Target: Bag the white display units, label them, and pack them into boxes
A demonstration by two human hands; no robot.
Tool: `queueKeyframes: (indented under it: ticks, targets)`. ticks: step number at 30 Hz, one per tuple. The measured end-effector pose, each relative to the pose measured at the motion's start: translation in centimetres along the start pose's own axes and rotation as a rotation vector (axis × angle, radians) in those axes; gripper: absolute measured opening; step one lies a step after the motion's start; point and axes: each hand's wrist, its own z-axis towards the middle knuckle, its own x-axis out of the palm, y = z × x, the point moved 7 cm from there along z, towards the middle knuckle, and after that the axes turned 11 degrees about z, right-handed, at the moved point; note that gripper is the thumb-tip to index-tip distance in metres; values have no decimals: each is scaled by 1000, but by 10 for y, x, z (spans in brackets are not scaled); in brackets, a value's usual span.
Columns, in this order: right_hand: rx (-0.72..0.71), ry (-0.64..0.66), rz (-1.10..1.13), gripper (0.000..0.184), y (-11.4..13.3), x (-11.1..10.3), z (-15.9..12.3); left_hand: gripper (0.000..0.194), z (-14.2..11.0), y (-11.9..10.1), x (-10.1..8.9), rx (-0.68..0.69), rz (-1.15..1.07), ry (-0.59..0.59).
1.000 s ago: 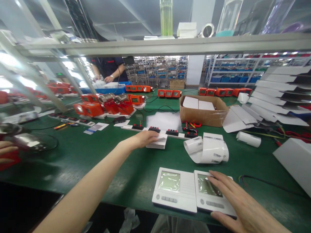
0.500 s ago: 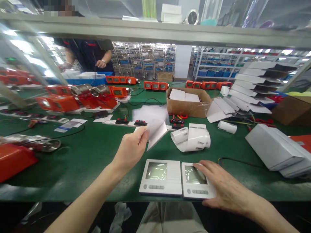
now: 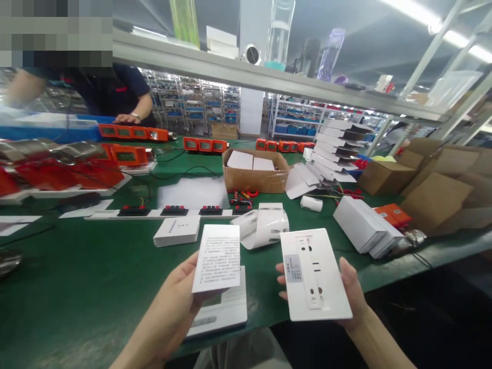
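Observation:
My left hand (image 3: pixel 177 300) is closed around a folded instruction leaflet (image 3: pixel 219 259) covered in small print. In my right hand (image 3: pixel 353 292) is a white wall controller (image 3: pixel 319 277), its back turned up, with slots, holes and a grey label. The fingers reach behind it and the thumb lies at its right edge. A second white controller (image 3: pixel 236 307) lies on the bench under the leaflet, its screen partly hidden by my left hand. Beyond the leaflet sit a stack of folded leaflets (image 3: pixel 177 229) and a curled strip of white labels (image 3: pixel 271 225).
A cardboard box (image 3: pixel 255 179) with white boxes stands at the back of the green bench (image 3: pixel 96 287). White cartons (image 3: pixel 359 225) lie at the right. Orange devices (image 3: pixel 130 132) line the far side, where a co-worker (image 3: pixel 103 97) stands. A shelf (image 3: pixel 223 64) crosses above.
My right hand has lifted the right-hand controller off the bench and turned its back up. My left hand has brought the leaflet nearer, over the other controller. The view has swung right.

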Motion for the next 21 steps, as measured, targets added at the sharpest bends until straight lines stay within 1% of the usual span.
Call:
queueKeyframes:
  ticks: [2,3,5,8,11,13,14,15,16,17,18,19,20,21]
  targets:
    - [15,29,40,62,-3,3,0,41,-4,11,13,-48,-39,27]
    - [18,6,36,58,-4,1,0,41,-5,15,19,-60,-39,48]
    - [10,-102,7,49,-3,-10,-1,42,-9,22,29,-65,-16,91]
    - [-4,-266,-38,38,-4,-24,-2,50,-12,29,36,-36,33,103]
    - [-32,-372,-84,39,-7,-28,-3,52,-16,29,37,13,61,91]
    - [-150,-452,-206,42,0,-27,-6,50,-18,29,39,17,63,118]
    - [-250,-502,-322,42,8,-25,-10,49,-19,30,41,3,59,148]
    - [-381,-542,-478,40,19,-21,-14,48,-20,31,45,-20,53,194]
    - [-539,-531,-674,36,32,-9,-19,47,-21,34,49,-46,47,248]
    - [-699,-464,-879,32,41,7,-24,46,-21,37,54,-77,49,306]
    - [-842,-352,-1055,29,46,25,-27,44,-22,40,59,-111,62,358]
    - [-953,-198,-1196,28,46,43,-30,43,-23,43,64,-141,84,400]
    - [-1024,-25,-1305,30,42,58,-32,41,-24,46,68,-167,109,432]
    - [-1056,144,-1390,34,35,70,-33,39,-25,48,71,-184,128,449]
